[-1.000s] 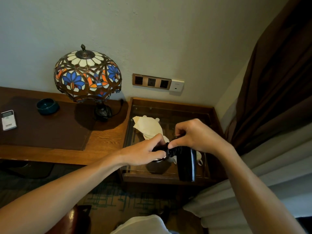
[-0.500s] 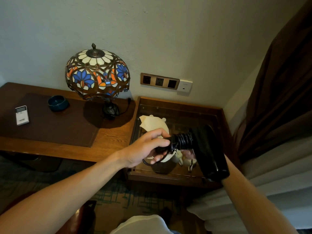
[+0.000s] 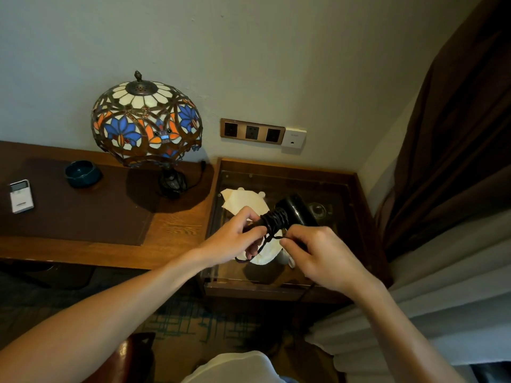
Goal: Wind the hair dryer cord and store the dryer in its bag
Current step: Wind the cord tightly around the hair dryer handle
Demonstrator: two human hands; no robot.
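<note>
Gripping the cord-wrapped handle of the black hair dryer (image 3: 293, 214), the left hand (image 3: 235, 239) sits just beside the right hand (image 3: 318, 252), which pinches the loose cord (image 3: 265, 241) beneath it.

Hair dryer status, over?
Left hand grips hair dryer handle. Right hand pinches loose cord end. Cord mostly wound. Cream bag on glass table, unobstructed.

hair dryer (image 3: 297, 211) and cord (image 3: 273, 221) black | bag (image 3: 246, 201) cream | lamp shade (image 3: 146, 120) stained glass, blue and orange flowers on white | desk mat (image 3: 83, 211) dark brown | bowl (image 3: 81, 172) teal | curtain (image 3: 456, 134) brown
</note>
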